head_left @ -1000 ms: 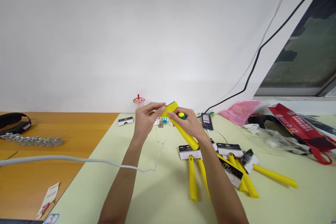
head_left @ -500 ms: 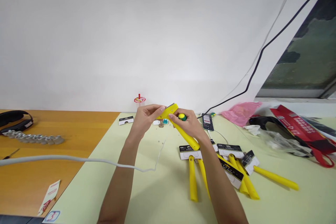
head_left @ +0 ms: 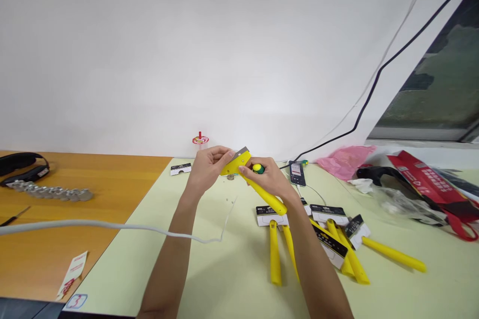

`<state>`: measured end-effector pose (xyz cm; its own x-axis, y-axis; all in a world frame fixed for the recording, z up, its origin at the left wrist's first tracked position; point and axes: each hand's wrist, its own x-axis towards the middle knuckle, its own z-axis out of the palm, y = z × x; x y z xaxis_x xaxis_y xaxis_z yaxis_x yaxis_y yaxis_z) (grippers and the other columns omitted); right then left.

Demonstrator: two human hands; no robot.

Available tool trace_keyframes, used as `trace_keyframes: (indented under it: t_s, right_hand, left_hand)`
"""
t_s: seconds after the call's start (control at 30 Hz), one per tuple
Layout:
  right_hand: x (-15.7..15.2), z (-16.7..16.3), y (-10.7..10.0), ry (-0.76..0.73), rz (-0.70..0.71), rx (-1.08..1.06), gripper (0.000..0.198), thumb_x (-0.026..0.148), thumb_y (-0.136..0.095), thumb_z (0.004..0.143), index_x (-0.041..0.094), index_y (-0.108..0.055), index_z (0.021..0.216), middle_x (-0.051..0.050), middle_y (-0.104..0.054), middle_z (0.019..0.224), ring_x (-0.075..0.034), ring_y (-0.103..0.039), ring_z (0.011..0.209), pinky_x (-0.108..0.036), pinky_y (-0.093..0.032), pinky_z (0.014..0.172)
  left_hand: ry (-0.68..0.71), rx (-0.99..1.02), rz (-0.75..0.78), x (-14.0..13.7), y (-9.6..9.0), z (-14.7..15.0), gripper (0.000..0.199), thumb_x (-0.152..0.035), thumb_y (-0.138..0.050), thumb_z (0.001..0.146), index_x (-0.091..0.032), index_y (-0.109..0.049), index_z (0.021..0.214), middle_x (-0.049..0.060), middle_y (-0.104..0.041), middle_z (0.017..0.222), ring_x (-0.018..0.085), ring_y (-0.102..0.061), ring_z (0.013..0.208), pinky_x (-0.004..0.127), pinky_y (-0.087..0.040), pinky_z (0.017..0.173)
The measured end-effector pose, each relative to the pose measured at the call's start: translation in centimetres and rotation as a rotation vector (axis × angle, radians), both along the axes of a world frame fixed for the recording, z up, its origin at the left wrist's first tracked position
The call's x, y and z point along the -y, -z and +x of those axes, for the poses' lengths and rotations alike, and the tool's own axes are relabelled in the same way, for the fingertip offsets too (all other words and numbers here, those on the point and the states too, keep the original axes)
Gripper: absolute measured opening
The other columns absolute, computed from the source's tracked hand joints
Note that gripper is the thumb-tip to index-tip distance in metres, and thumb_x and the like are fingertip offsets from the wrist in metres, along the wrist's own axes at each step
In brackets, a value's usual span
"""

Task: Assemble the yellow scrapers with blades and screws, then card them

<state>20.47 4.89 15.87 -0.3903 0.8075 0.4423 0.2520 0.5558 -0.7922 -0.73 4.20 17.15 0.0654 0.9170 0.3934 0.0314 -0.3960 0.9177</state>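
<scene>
Both hands hold up a yellow scraper (head_left: 266, 199) with a metal blade (head_left: 241, 151) along its wide head. My left hand (head_left: 206, 169) is closed on the left end of the head, thumb and fingers near the blade. Around the top of the handle, my right hand (head_left: 270, 175) is closed, its thumb on the head by the small screws. A green and yellow screwdriver handle (head_left: 258, 168) also sticks out of my right hand; its shaft is hidden. Below lie several similar yellow scrapers (head_left: 275, 254) with black and white card sleeves (head_left: 329, 214) over their heads.
A phone (head_left: 297, 173) with a cable lies behind my right hand. Farther right are a pink bag (head_left: 345, 160) and a red package (head_left: 422, 179). On the orange table (head_left: 123, 179) at left are silver metal parts (head_left: 50, 191). A grey cable (head_left: 112, 226) crosses the foreground.
More of the blade shows above the scraper's head, which has tipped slightly. Both hands keep their hold. The view has shifted a little.
</scene>
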Motion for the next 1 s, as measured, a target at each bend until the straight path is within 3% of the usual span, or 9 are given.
trace_keyframes:
  t_s: [0.17,0.37,0.5,0.77,1.0]
  right_hand:
    - [-0.2,0.0,0.2,0.027,0.032,-0.011,0.044,0.054,-0.074,0.1,0.021,-0.066,0.073,0.001,-0.071,0.065,-0.014,-0.06,0.061,-0.028,-0.044,0.06]
    - [-0.1,-0.5,0.5,0.039,0.005,-0.065,0.05,0.058,-0.076,0.097,0.021,-0.065,0.066,0.0,-0.071,0.062,-0.014,-0.06,0.057,-0.027,-0.043,0.056]
    - [-0.2,-0.9,0.7,0.017,-0.036,-0.112,0.052,0.062,-0.078,0.094,0.021,-0.064,0.065,0.0,-0.069,0.059,-0.013,-0.057,0.051,-0.027,-0.042,0.052]
    - [-0.5,-1.3,1.0,0.033,-0.041,-0.216,0.05,0.064,-0.075,0.093,0.021,-0.066,0.069,0.0,-0.067,0.059,-0.014,-0.057,0.05,-0.028,-0.046,0.051]
    - [-0.5,-1.5,0.9,0.047,-0.05,-0.251,0.057,0.073,-0.076,0.089,0.022,-0.067,0.067,-0.001,-0.066,0.059,-0.015,-0.057,0.049,-0.028,-0.048,0.049]
  left_hand:
    - [-0.029,-0.007,0.067,0.1,0.4,0.5,0.043,-0.059,-0.089,0.086,-0.018,-0.086,0.099,0.007,-0.083,0.091,0.022,-0.076,0.081,0.028,-0.059,0.068]
    - [-0.053,-0.034,0.211,0.5,0.5,1.2,0.031,-0.05,-0.083,0.096,-0.019,-0.087,0.098,0.007,-0.085,0.1,0.023,-0.079,0.092,0.03,-0.064,0.082]
    - [-0.064,-0.069,0.253,0.4,0.6,1.2,0.03,-0.05,-0.081,0.098,-0.02,-0.087,0.103,0.007,-0.084,0.104,0.022,-0.079,0.094,0.03,-0.064,0.084]
    - [-0.027,-0.025,0.193,-0.2,0.4,0.4,0.033,-0.052,-0.086,0.092,-0.02,-0.088,0.099,0.007,-0.082,0.097,0.022,-0.078,0.092,0.031,-0.064,0.085]
    - [-0.041,-0.001,0.088,0.1,-0.2,-0.2,0.039,-0.056,-0.095,0.08,-0.019,-0.086,0.09,0.006,-0.081,0.086,0.021,-0.076,0.083,0.029,-0.063,0.074]
